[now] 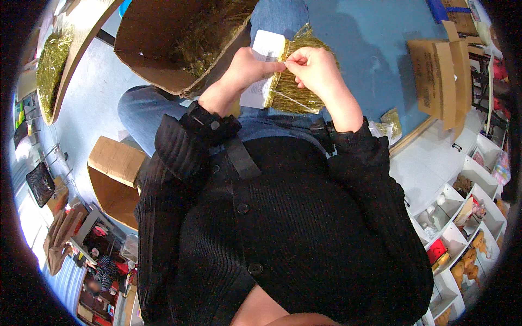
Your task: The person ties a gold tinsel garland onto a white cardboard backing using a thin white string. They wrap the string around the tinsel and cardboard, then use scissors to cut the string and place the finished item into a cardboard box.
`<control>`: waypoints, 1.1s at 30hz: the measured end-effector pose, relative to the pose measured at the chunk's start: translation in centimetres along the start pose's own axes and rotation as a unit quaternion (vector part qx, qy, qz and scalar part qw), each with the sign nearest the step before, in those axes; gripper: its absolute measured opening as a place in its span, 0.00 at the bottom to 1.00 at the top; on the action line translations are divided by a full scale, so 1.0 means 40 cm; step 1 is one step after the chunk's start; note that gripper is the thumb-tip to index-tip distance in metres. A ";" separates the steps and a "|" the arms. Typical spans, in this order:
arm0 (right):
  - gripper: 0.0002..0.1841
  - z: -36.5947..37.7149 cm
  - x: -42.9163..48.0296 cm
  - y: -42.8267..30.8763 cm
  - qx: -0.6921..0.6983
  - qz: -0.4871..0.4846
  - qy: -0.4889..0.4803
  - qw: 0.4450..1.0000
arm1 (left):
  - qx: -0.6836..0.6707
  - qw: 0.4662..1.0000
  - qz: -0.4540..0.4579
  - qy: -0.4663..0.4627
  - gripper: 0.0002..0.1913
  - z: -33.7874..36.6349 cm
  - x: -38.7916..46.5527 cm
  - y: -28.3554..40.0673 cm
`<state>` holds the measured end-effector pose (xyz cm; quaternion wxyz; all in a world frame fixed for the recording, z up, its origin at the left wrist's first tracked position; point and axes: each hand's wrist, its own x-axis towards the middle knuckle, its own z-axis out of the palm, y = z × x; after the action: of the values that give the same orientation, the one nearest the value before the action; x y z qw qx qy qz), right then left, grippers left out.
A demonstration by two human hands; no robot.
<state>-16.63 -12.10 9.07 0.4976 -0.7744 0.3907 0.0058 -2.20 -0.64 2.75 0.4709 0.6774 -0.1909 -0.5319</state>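
Across my lap lies a bundle of gold tinsel strands (299, 95) with a yellow band along its edge, beside a white printed card (255, 94). My left hand (248, 67) rests over the card, its thumb reaching to the banded edge. My right hand (312, 67) is above the tinsel, thumb and forefinger pinched together at the tip of my left thumb. Whatever is between those fingertips is too small to tell. A thin white strip (295, 100) runs slantwise over the lower part of the tinsel.
A large open cardboard box (151, 53) holding more tinsel stands at the upper left. Another gold tinsel bundle (53, 65) lies on a table at far left. Cardboard boxes (426, 77) stand on the right, near white shelf compartments (450, 236). A person (104, 271) is at the lower left.
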 end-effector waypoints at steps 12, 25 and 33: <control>0.08 0.016 0.015 0.068 0.025 -0.020 -0.047 0.998 | 0.016 1.000 -0.003 -0.019 0.18 0.000 -0.012 0.006; 0.06 -0.006 0.020 0.059 0.100 0.057 -0.076 0.991 | 0.004 1.000 -0.016 -0.003 0.15 0.008 0.002 -0.019; 0.05 0.016 0.006 0.042 -0.122 -0.049 0.073 0.989 | -0.039 0.999 -0.004 -0.003 0.15 0.017 -0.006 -0.018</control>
<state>-17.22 -12.08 7.35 0.3691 -0.8461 0.3837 -0.0270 -3.06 -0.41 2.29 0.4947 0.6573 -0.1688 -0.5429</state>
